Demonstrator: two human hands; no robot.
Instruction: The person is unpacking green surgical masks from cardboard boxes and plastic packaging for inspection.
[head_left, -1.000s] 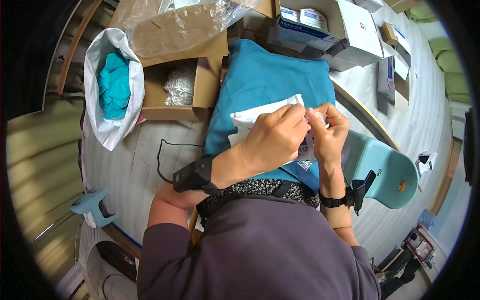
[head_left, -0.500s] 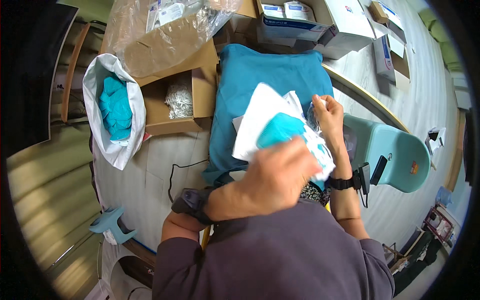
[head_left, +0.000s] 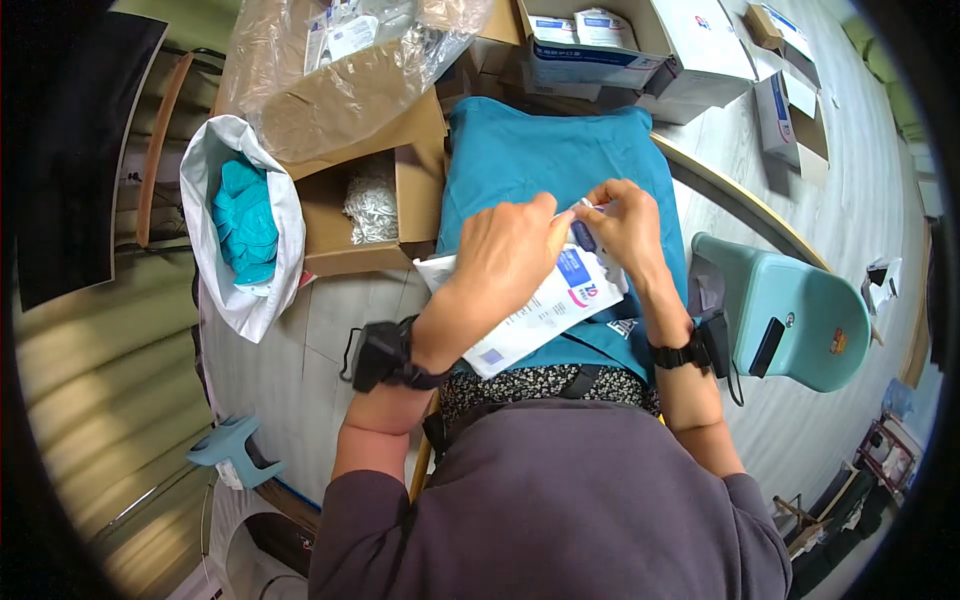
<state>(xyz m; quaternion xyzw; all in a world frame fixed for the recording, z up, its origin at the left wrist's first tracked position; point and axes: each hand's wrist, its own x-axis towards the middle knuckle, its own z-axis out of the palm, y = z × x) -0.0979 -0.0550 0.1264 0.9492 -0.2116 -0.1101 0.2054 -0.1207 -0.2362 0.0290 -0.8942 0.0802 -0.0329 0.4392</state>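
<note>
Nearest, along the lower edge, a dark grey shirt [head_left: 560, 500]; just past it, black-and-white speckled fabric [head_left: 520, 385] across the lap. On the left wrist, a bulky black device [head_left: 383, 355]; on the right wrist, a black strap [head_left: 675, 355]. Beyond, both hands close together on one flat white packet [head_left: 545, 310]: left hand [head_left: 508, 245] with fingers narrow and curled over its upper part, exact fingertip hold partly hidden; right hand [head_left: 630, 228] just beside, thumb and fingers pinched together at its upper right end. White packet held at a slant in front of the lap, face toward the view, with blue, purple and pink marks. Beneath and beyond, a broad teal cloth [head_left: 540, 150].

To the right, apart from the hands, a pale teal plastic chair [head_left: 810, 310]. To the left, an upright white bag [head_left: 287, 215] with bright teal pieces [head_left: 243, 220] inside; just beside it, an open cardboard box [head_left: 420, 195] with a bundle of white cords [head_left: 372, 212]. Above that, crumpled clear plastic [head_left: 335, 110]. Farther off, past the teal cloth, an open blue-and-white box [head_left: 600, 68] with small packs [head_left: 603, 28] inside; next to it, a white box [head_left: 705, 55]. At upper right, a smaller open carton [head_left: 775, 115].
</note>
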